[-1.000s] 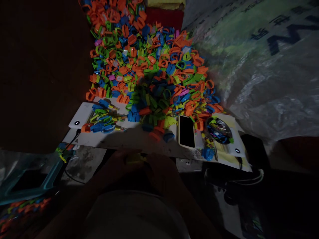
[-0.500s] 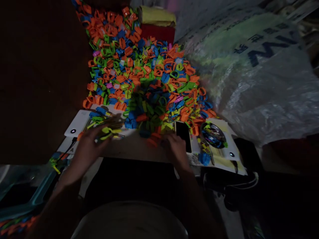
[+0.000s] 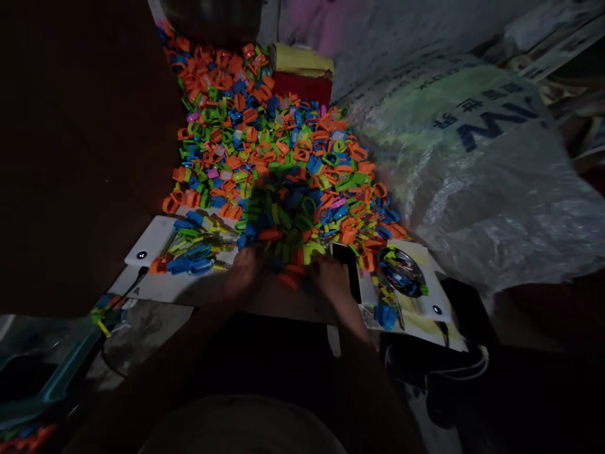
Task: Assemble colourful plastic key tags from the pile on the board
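Observation:
A big heap of small plastic loop-shaped pieces [image 3: 265, 148] in orange, green, blue and yellow covers the table. My left hand [image 3: 243, 274] is at the heap's near edge, beside blue pieces; its fingers are lost in shadow and blur. To the right, my right hand [image 3: 331, 277] has curled fingers, the tips dark, close to an orange piece [image 3: 290, 277]. What they grip, if anything, cannot be made out. A group of blue, green and yellow pieces [image 3: 193, 252] with thin sticks or tubes lies left of my left hand.
Next to my right hand lies a phone [image 3: 347, 268]. Farther right are a round bowl of small parts [image 3: 401, 271] and a white device [image 3: 432, 302] with a cable. Another white device [image 3: 146, 246] sits left. A large clear plastic bag [image 3: 472, 189] bulges at the right.
My left hand has moved right from the group of pieces at the left to the heap's front edge; the yellow piece by it is now out of the hand. My right hand stays nearly in place.

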`<state>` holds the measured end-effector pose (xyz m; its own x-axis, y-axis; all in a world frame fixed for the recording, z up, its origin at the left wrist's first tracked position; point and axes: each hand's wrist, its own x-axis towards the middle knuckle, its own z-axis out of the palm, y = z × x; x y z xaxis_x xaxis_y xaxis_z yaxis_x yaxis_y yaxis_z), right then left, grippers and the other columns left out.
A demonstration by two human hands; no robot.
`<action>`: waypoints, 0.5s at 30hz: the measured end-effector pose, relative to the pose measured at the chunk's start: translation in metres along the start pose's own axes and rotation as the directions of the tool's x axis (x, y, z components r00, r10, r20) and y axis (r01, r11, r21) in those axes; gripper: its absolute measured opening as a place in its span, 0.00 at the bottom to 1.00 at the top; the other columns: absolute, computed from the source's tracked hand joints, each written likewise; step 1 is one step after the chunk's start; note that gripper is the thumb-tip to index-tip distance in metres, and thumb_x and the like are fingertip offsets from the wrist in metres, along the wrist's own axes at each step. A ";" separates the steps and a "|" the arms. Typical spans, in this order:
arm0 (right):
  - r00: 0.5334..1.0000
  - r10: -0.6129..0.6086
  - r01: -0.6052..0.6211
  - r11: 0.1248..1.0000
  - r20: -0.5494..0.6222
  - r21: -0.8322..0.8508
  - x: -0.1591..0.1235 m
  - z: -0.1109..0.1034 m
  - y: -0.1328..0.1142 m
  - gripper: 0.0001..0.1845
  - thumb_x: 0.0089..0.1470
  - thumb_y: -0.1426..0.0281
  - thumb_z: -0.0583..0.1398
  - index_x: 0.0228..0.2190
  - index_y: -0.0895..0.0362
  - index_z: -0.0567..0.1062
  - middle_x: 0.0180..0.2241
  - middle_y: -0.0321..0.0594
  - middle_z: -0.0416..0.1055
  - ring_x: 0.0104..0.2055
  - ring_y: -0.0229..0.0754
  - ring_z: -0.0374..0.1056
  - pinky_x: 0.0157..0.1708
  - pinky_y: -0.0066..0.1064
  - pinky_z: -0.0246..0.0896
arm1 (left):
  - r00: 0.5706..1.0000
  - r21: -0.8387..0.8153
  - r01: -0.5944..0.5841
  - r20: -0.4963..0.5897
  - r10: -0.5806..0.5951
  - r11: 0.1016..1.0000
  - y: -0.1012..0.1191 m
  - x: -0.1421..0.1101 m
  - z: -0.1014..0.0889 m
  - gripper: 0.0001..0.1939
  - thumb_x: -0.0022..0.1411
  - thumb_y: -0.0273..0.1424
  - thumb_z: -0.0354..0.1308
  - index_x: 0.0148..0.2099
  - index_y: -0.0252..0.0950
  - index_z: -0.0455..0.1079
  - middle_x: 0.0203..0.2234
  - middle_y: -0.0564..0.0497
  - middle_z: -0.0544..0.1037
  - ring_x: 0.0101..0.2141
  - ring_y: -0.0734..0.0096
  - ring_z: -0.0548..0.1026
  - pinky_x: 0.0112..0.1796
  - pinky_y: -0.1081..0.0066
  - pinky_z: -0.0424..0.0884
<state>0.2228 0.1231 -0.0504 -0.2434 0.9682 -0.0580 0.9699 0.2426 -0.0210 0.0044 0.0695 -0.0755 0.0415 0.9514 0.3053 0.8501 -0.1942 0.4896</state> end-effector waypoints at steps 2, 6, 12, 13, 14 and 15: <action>1.000 -0.003 0.003 1.000 0.005 0.010 0.001 -0.001 0.001 0.13 0.60 0.68 0.53 0.43 0.59 0.72 0.41 0.50 0.75 0.45 0.49 0.71 0.40 0.35 0.55 | 1.000 -0.037 0.019 0.020 -0.018 0.999 -0.001 0.005 0.018 0.18 0.59 0.33 0.61 0.52 0.42 0.72 0.51 0.43 0.70 0.48 0.54 0.69 0.48 0.56 0.67; 0.999 0.007 -0.006 0.999 -0.035 0.047 0.002 -0.005 0.008 0.13 0.58 0.71 0.53 0.44 0.62 0.69 0.38 0.50 0.75 0.42 0.48 0.72 0.39 0.35 0.58 | 0.999 -0.118 0.049 0.025 -0.047 0.992 -0.010 0.004 0.027 0.16 0.56 0.33 0.64 0.48 0.39 0.74 0.51 0.42 0.70 0.50 0.52 0.67 0.50 0.55 0.66; 0.959 -0.052 0.206 0.801 -0.278 0.561 -0.027 -0.015 0.002 0.09 0.57 0.69 0.53 0.37 0.59 0.70 0.37 0.47 0.73 0.40 0.45 0.69 0.40 0.35 0.64 | 0.989 -0.293 0.143 0.065 -0.129 0.945 -0.003 -0.026 -0.006 0.08 0.62 0.33 0.56 0.40 0.34 0.71 0.39 0.46 0.76 0.40 0.65 0.74 0.42 0.67 0.71; 0.961 -0.071 0.230 0.743 -0.268 0.628 -0.036 -0.014 -0.005 0.09 0.58 0.67 0.53 0.37 0.58 0.71 0.36 0.44 0.73 0.38 0.44 0.69 0.39 0.34 0.64 | 0.987 -0.357 0.158 0.083 -0.137 0.921 0.001 -0.032 -0.014 0.09 0.63 0.34 0.55 0.40 0.34 0.71 0.38 0.47 0.76 0.39 0.67 0.74 0.41 0.68 0.71; 0.963 -0.084 0.241 0.695 -0.257 0.677 -0.046 -0.014 -0.013 0.11 0.60 0.66 0.52 0.40 0.57 0.71 0.36 0.43 0.73 0.38 0.43 0.70 0.39 0.33 0.65 | 0.986 -0.422 0.167 0.097 -0.139 0.891 0.007 -0.038 -0.022 0.09 0.64 0.34 0.53 0.41 0.35 0.71 0.38 0.48 0.76 0.40 0.67 0.74 0.42 0.69 0.71; 0.964 -0.096 0.248 0.668 -0.250 0.701 -0.056 -0.013 -0.023 0.12 0.61 0.66 0.51 0.43 0.56 0.70 0.38 0.42 0.74 0.40 0.42 0.70 0.40 0.33 0.65 | 0.985 -0.480 0.168 0.105 -0.134 0.861 0.012 -0.044 -0.029 0.10 0.64 0.34 0.53 0.43 0.35 0.71 0.40 0.47 0.76 0.43 0.66 0.73 0.44 0.68 0.70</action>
<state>0.2146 0.0642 -0.0340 -0.3261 0.9249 0.1955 0.5830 0.3596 -0.7285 -0.0030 0.0186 -0.0591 -0.0180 0.9886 0.1496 0.4872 -0.1220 0.8647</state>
